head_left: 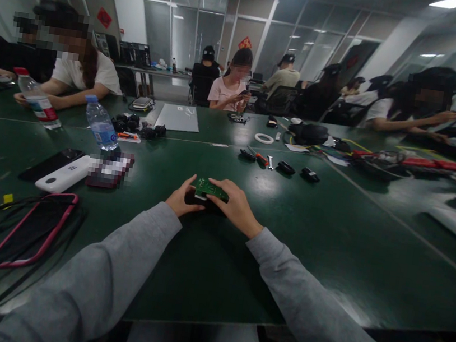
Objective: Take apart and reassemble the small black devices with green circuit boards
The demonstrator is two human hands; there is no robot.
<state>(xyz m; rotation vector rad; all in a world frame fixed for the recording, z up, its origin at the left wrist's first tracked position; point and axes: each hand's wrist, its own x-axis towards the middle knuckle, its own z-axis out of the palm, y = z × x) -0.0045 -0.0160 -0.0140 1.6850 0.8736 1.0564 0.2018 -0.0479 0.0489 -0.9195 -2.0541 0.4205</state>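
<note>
A small green circuit board [211,188] is held just above the dark green table, in front of me. My right hand [237,205] grips its right end, with the fingers over the top edge. At the other end, my left hand [182,197] curves around the board, index finger at the upper left corner and thumb below. A pale part [200,196] shows under the board's left side. Whatever lies behind the fingers is hidden.
To the left are a pink-edged phone [35,229] with black cables, a white power bank [64,173] and a water bottle [102,125]. Ahead lie a small wrench [270,163], an orange-handled tool [261,159] and a tape roll [263,138]. Several people sit beyond.
</note>
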